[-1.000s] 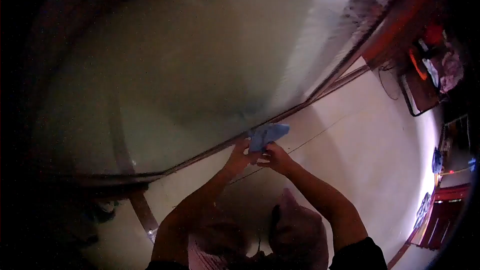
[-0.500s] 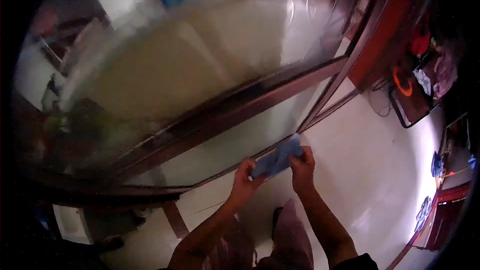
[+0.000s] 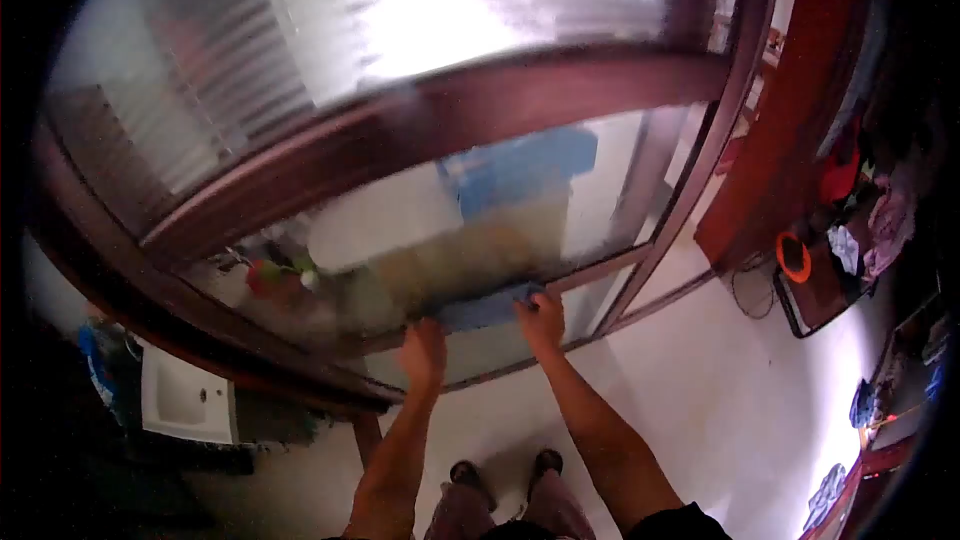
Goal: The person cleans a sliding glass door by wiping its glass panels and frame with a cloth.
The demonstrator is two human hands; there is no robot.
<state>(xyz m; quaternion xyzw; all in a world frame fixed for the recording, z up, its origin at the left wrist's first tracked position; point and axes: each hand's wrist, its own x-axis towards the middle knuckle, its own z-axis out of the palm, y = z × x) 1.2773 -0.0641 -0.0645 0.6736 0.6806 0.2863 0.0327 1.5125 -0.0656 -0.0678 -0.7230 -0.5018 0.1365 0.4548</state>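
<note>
A blue-grey cloth [image 3: 485, 310] is stretched between my two hands, at about the height of the lower rail of a wood-framed glass panel [image 3: 340, 225]. My left hand [image 3: 425, 348] is closed on the cloth's left end. At its right end my right hand [image 3: 541, 322] grips it, thumb and fingers pinched together. The cloth overlaps the rail in view; whether it touches the wood or glass I cannot tell.
A white sink [image 3: 188, 398] stands at lower left. On the right, an orange ring [image 3: 793, 256] lies near a dark-framed rack with clothes piled behind. Pale floor [image 3: 690, 410] spreads around my feet. Through the glass, a blue object [image 3: 530, 168] shows.
My view has tilted up, showing more of the framed panel and both feet. My hands have moved forward and spread apart, pulling the cloth longer and flatter between them.
</note>
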